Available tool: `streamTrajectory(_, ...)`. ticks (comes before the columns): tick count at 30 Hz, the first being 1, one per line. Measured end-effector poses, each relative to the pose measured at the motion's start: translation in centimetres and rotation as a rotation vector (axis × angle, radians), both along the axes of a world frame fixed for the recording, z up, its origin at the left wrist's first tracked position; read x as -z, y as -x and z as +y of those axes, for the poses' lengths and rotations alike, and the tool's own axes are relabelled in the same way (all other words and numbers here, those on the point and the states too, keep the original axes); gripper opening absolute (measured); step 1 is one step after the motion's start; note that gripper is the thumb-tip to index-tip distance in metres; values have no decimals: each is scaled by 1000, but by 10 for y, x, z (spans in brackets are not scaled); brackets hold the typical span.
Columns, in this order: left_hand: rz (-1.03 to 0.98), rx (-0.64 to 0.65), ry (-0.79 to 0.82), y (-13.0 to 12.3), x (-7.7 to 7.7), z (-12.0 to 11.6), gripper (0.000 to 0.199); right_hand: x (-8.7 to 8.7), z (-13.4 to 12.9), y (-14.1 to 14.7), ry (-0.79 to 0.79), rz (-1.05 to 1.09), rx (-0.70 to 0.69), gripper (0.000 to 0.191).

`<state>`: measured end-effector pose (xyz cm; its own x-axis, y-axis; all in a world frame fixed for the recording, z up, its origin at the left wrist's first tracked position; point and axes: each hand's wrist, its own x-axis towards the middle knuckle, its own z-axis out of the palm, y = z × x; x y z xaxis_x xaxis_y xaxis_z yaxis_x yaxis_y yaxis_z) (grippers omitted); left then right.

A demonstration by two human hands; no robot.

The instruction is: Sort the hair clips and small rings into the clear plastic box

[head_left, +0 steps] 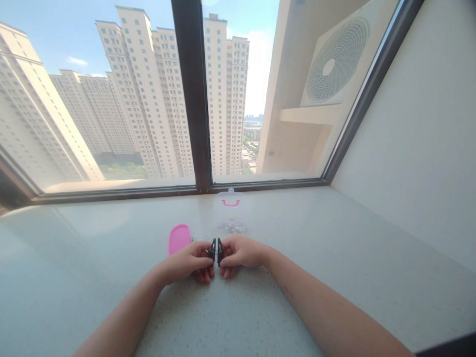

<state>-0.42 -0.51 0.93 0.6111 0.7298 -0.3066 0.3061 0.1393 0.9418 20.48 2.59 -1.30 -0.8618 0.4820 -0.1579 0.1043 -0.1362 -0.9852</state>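
My left hand [199, 260] is closed, thumb and fingers pinching a small black tapered piece [212, 249] that looks like a clip. In my right hand [235, 257] a matching black tapered piece [220, 252] is pinched the same way. The two pieces stand upright, side by side, with a narrow gap between them. A tiny thin thing seems to lie in that gap, too small to make out. Behind my left hand lies a pink oblong tray or lid [179, 238], partly covered by the hand. My curled fingers hide the lower parts of both black pieces.
Beyond my hands a clear plastic box [231, 218] with a pink handle [230, 203] holds several small shiny pieces. It stands on the pale speckled sill [111, 258], near the dark window frame [201, 168]. A white wall [409, 148] bounds the right side.
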Motion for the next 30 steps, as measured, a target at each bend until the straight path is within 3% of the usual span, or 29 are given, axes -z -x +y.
streamTrajectory(30, -4, 7, 3, 0, -1, -1, 29, -1, -1, 0, -4, -5, 1, 33)
